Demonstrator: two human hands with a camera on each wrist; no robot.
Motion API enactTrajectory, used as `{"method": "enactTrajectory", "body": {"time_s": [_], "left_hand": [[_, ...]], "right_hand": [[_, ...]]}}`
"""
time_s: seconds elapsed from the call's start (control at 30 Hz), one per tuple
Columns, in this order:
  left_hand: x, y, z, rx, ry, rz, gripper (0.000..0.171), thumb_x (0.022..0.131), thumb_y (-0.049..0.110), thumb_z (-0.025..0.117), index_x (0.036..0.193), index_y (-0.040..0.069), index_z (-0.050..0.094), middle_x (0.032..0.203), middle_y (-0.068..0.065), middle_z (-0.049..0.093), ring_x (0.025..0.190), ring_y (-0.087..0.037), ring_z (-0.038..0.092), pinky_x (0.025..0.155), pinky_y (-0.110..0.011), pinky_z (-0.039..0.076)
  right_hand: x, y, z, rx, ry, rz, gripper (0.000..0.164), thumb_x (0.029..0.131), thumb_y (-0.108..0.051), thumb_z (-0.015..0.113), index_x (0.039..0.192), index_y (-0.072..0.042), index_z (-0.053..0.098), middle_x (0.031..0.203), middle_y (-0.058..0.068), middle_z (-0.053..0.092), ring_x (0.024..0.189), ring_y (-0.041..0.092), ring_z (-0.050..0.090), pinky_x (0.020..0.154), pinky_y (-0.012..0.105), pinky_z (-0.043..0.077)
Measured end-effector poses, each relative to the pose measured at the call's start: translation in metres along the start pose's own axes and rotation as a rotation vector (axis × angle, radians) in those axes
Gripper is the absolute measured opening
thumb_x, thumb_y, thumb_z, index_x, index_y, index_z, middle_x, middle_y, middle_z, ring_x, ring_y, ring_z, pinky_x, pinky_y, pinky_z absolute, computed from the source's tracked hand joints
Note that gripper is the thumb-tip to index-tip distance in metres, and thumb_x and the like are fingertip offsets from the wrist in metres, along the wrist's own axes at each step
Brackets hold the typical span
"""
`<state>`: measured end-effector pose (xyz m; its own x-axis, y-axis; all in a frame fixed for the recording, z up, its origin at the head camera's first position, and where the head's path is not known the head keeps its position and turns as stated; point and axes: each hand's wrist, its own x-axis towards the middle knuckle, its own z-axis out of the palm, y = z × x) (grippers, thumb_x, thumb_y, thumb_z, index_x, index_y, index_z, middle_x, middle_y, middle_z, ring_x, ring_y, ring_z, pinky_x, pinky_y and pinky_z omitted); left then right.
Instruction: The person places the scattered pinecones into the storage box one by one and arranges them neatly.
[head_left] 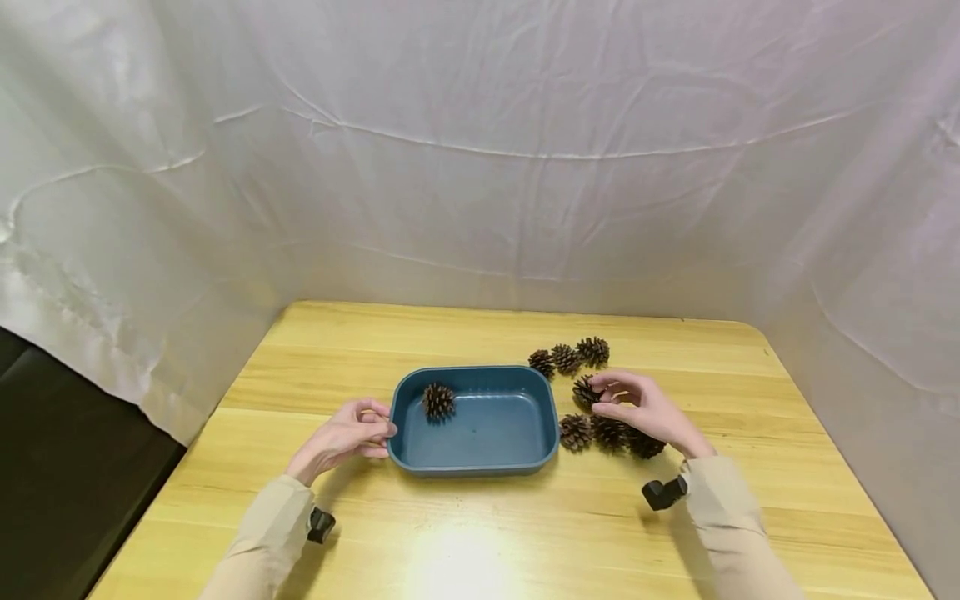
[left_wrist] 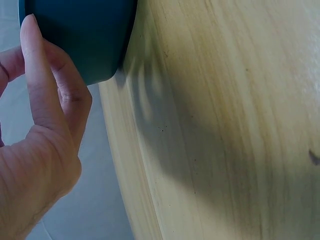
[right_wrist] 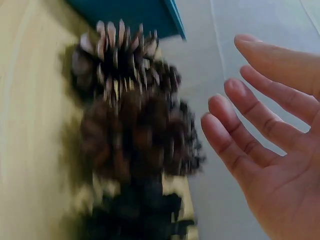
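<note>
A blue rectangular basin (head_left: 474, 468) stands on the wooden table, with one pine cone (head_left: 438, 402) in its back left part. My left hand (head_left: 347, 435) holds the basin's left end, its thumb at the rim and its other fingers by the outer wall. My right hand (head_left: 643, 408) hovers over the cones right of the basin, fingers loosely bent and apart. Nearest to its fingertips is a pine cone (head_left: 585, 392). In the right wrist view, nothing lies between the thumb and fingers of the right hand (right_wrist: 270, 125), and the pine cones (right_wrist: 135, 135) beside it look blurred.
Behind the right hand, three pine cones (head_left: 566, 358) lie in a slanting row. Another row of pine cones (head_left: 576, 432) runs right from the basin's front right corner, partly under the hand. Pale cloth (head_left: 480, 208) hangs behind the table (head_left: 360, 342) and along both sides.
</note>
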<state>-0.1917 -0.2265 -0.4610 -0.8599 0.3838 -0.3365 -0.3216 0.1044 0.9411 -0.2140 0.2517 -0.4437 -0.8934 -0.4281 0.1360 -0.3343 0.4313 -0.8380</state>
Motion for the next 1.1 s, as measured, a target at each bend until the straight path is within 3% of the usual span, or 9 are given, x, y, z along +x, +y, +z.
{"method": "enactTrajectory", "body": {"time_s": [0.1, 0.27, 0.37, 0.5, 0.73, 1.1], "left_hand": [[0.000, -0.001, 0.000, -0.002, 0.003, -0.002, 0.033, 0.094, -0.001, 0.060, 0.119, -0.007, 0.039, 0.089, -0.003, 0.064, 0.071, -0.009, 0.063, 0.069, -0.023, 0.065], [0.001, -0.002, 0.000, 0.001, 0.012, -0.003, 0.035, 0.093, -0.001, 0.063, 0.118, -0.006, 0.039, 0.086, -0.001, 0.063, 0.070, -0.009, 0.063, 0.068, -0.023, 0.065], [0.002, -0.002, 0.000, 0.001, 0.014, -0.001, 0.036, 0.092, -0.001, 0.063, 0.119, -0.005, 0.039, 0.086, 0.000, 0.063, 0.071, -0.009, 0.063, 0.068, -0.024, 0.065], [0.003, -0.003, -0.001, 0.001, 0.013, 0.002, 0.037, 0.092, -0.001, 0.063, 0.119, -0.004, 0.039, 0.086, 0.000, 0.063, 0.071, -0.010, 0.063, 0.068, -0.024, 0.065], [0.002, -0.002, -0.001, 0.011, 0.020, 0.002, 0.035, 0.091, -0.001, 0.063, 0.117, -0.003, 0.040, 0.084, 0.001, 0.062, 0.070, -0.009, 0.062, 0.068, -0.025, 0.065], [0.002, -0.002, -0.001, 0.006, 0.013, 0.002, 0.034, 0.092, -0.002, 0.064, 0.116, -0.002, 0.040, 0.084, 0.001, 0.061, 0.070, -0.009, 0.062, 0.068, -0.025, 0.065]], "right_hand": [[-0.014, 0.009, -0.007, 0.002, 0.053, 0.016, 0.041, 0.092, -0.009, 0.071, 0.128, 0.006, 0.060, 0.119, 0.018, 0.067, 0.093, 0.003, 0.063, 0.084, 0.018, 0.058], [-0.034, 0.022, -0.013, 0.016, 0.141, 0.040, 0.039, 0.091, -0.008, 0.072, 0.126, 0.006, 0.061, 0.112, -0.017, 0.067, 0.093, 0.002, 0.064, 0.083, 0.015, 0.057], [-0.044, 0.028, -0.015, 0.012, 0.181, 0.076, 0.041, 0.091, -0.009, 0.072, 0.127, 0.007, 0.060, 0.108, -0.026, 0.064, 0.093, 0.000, 0.063, 0.084, 0.011, 0.054], [-0.052, 0.035, -0.018, -0.006, 0.211, 0.135, 0.041, 0.093, -0.011, 0.071, 0.127, 0.008, 0.059, 0.106, -0.021, 0.065, 0.092, -0.002, 0.062, 0.084, 0.009, 0.053], [-0.055, 0.040, -0.020, -0.033, 0.173, 0.258, 0.047, 0.094, -0.024, 0.072, 0.131, 0.002, 0.059, 0.120, 0.018, 0.066, 0.092, -0.001, 0.062, 0.082, 0.015, 0.055], [-0.050, 0.040, -0.018, -0.069, 0.117, 0.342, 0.048, 0.095, -0.027, 0.070, 0.132, 0.002, 0.059, 0.118, 0.018, 0.067, 0.097, 0.012, 0.064, 0.082, 0.018, 0.055]]}}
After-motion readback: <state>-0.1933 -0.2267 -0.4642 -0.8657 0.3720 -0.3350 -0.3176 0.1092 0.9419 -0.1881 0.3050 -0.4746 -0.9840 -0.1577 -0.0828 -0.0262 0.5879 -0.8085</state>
